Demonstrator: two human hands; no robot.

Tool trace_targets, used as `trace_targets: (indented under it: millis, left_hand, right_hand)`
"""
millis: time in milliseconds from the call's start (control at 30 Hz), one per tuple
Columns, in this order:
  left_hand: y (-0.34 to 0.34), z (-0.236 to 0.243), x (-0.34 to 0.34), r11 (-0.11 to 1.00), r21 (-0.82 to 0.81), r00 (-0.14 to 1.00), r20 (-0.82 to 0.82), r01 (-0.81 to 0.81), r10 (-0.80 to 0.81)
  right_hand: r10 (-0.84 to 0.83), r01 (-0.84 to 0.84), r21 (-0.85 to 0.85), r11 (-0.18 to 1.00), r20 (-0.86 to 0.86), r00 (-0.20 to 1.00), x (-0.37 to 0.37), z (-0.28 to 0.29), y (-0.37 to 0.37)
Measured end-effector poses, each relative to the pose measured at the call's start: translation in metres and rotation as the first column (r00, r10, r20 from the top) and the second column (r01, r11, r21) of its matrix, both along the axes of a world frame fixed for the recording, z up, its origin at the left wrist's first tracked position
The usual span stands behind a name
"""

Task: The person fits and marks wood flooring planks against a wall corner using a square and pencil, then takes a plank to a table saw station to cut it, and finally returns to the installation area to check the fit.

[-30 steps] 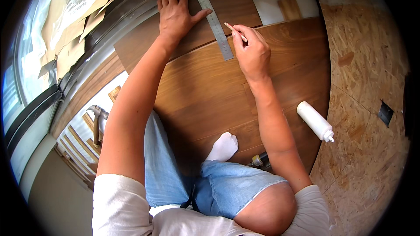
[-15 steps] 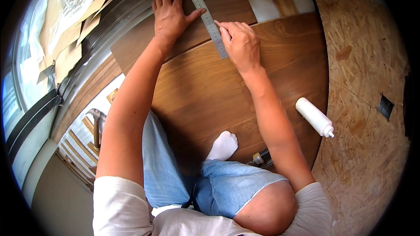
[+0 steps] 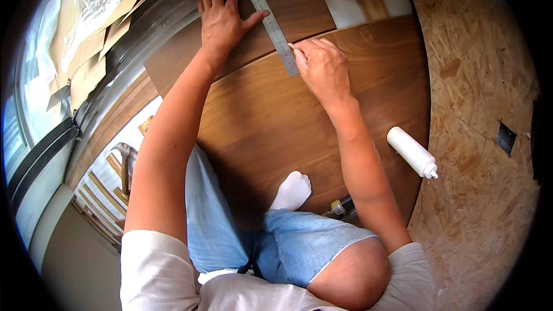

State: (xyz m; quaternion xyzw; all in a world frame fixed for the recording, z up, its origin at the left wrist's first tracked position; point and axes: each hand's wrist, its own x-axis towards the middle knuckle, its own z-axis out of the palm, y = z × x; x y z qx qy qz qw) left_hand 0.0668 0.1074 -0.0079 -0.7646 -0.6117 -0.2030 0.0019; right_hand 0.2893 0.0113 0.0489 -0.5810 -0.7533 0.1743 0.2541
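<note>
A metal ruler [image 3: 275, 33] lies across a brown wood plank [image 3: 245, 52], and its lower end overlaps the laid wood floor [image 3: 259, 109]. My left hand [image 3: 223, 26] rests flat on the plank with its fingers spread, the thumb reaching onto the ruler's left edge. On the ruler's right side, near its lower end, my right hand [image 3: 324, 69] pinches a pencil [image 3: 291, 45]. Only the pencil's short tip shows beyond the fingers; the rest is hidden in the hand.
A white squeeze bottle [image 3: 411, 152] lies at the right, near the bare chipboard [image 3: 478, 138]. A hammer [image 3: 125, 164] is at the left beside thin wood strips [image 3: 106, 193]. Part of a power tool [image 3: 341, 207] shows by my knee. Cardboard [image 3: 92, 60] stands along the window.
My right hand with the pencil has slid down along the ruler's right edge, toward me. The left hand and the ruler keep their places.
</note>
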Motion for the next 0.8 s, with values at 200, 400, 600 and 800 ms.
trace_targets:
  millis: [200,400,600,800]
  left_hand:
    - [0.002,-0.006,0.000,0.998,0.060,0.995,0.087,0.034,-0.039]
    - [0.018,-0.017,-0.031,0.981,0.195,0.992,0.128,-0.024,-0.001]
    - [-0.038,0.030,-0.055,0.958,0.272,0.995,0.014,0.092,-0.099]
    - [-0.158,0.067,-0.010,0.983,0.100,0.981,0.101,0.157,-0.167]
  right_hand:
    - [-0.273,0.270,-0.041,0.962,-0.128,0.953,0.000,0.026,-0.013]
    - [-0.372,0.348,-0.132,0.928,-0.280,0.885,0.019,0.027,-0.073]
    - [-0.393,0.377,-0.114,0.919,-0.207,0.896,0.013,0.067,-0.127]
    - [-0.250,0.262,-0.128,0.957,0.103,0.963,-0.039,0.080,-0.140]
